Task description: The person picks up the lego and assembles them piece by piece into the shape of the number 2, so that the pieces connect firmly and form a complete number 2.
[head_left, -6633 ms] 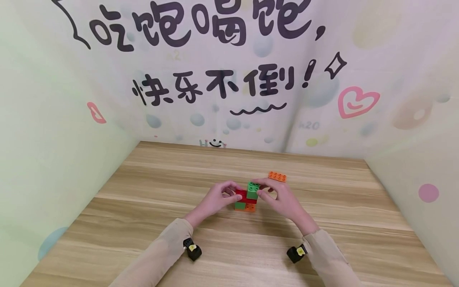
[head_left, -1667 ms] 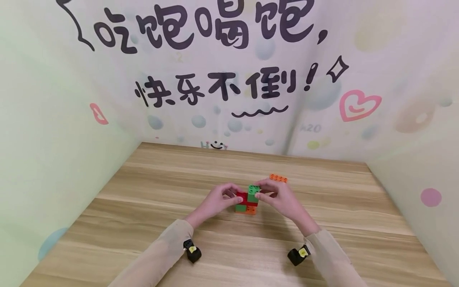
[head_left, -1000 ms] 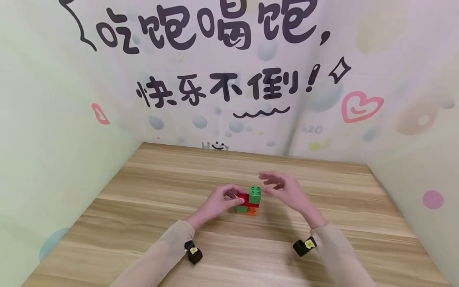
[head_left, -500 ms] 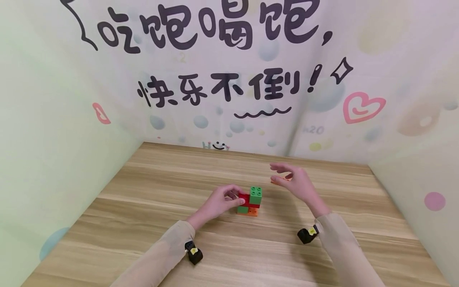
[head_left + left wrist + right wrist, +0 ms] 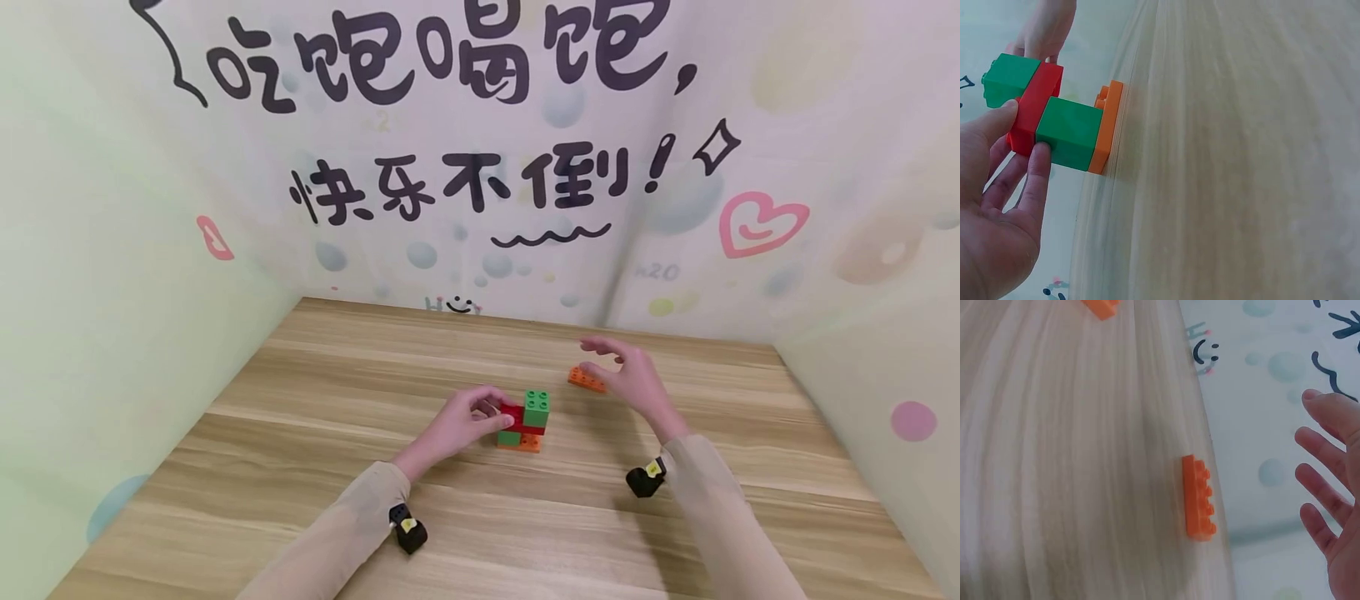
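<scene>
A small stack of toy building bricks stands on the table. At its base is a flat orange brick, with a green brick on one end. Across that lies a red brick, and a second green brick tops its right end. My left hand pinches the red brick between thumb and fingers. My right hand, fingers spread and holding nothing, hovers beside and above a loose orange brick. That brick lies studs up on the tabletop behind the stack, to its right.
The wood-grain table runs back to a printed cloth backdrop, with pale side walls left and right. A black wrist camera sits at the left sleeve, another black camera at the right.
My right hand has let go of the upper green brick and moved right and back to the loose orange brick. The green brick stays on the red one; my left hand keeps its grip.
</scene>
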`<state>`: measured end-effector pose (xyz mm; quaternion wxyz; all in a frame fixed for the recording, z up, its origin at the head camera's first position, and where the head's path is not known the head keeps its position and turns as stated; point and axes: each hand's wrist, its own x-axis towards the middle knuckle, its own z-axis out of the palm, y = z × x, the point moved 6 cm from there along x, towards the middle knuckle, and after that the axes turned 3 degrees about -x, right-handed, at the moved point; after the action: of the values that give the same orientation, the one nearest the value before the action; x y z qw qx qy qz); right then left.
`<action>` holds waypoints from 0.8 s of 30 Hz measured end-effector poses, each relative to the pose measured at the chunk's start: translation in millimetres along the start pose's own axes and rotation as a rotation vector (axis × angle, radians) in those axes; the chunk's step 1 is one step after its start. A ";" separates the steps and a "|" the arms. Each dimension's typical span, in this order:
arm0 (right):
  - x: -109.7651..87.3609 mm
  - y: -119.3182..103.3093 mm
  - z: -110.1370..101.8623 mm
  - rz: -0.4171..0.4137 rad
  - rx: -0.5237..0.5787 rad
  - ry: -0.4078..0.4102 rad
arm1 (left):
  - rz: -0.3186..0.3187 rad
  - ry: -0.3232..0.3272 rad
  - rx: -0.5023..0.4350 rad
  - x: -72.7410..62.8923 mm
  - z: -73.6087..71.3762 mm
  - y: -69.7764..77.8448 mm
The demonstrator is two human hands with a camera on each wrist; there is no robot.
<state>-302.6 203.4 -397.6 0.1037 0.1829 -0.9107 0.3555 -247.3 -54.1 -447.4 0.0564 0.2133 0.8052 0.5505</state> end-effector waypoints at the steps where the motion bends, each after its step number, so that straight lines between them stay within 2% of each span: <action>1: 0.3 2.8 0.3 0.005 0.002 -0.001 | 0.000 -0.002 -0.001 0.2 0.1 0.1; 15: 2.9 37.3 12.2 -0.016 0.016 -0.030 | 0.006 -0.011 -0.013 2.1 0.8 0.3; 24: 3.2 52.7 20.9 0.017 0.010 -0.081 | -0.001 -0.013 -0.006 3.8 2.8 -2.1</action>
<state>-328.3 224.1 -443.9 0.0626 0.1901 -0.9139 0.3532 -250.4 -50.8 -449.9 0.0626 0.2163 0.8034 0.5513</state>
